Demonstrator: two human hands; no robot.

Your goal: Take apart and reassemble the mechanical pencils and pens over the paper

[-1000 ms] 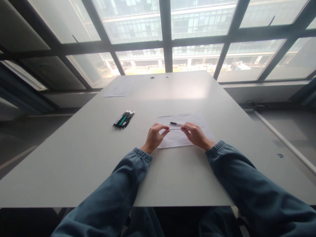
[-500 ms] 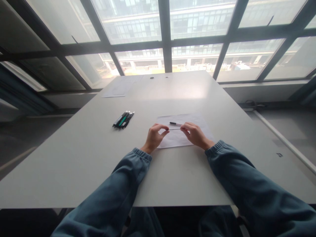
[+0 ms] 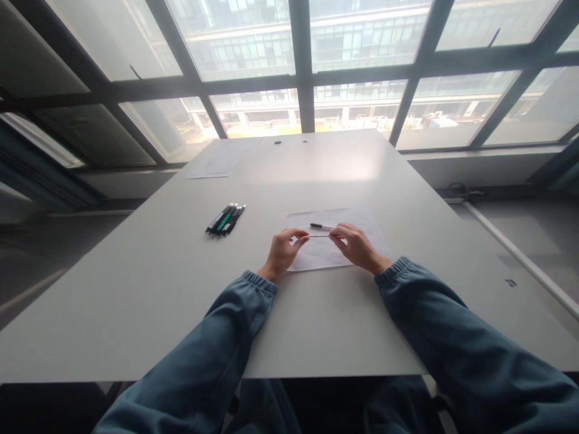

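Over a white sheet of paper [image 3: 362, 226] on the grey table [image 3: 136, 289], my left hand [image 3: 284, 252] and my right hand [image 3: 356, 246] each pinch one end of a thin dark rod [image 3: 319, 236], which looks like a pen refill, held level between them. Just behind the rod a pen part [image 3: 320, 226] with a black tip and pale body lies on the paper, close to my right fingers. Both hands are closed in a pinch. Blue sleeves cover both of my arms.
A bundle of several dark pens [image 3: 225, 219], one with green on it, lies on the table to the left. Another sheet of paper [image 3: 216, 164] rests at the far left corner. Two small round holes [image 3: 292, 142] mark the table's far edge below the large windows.
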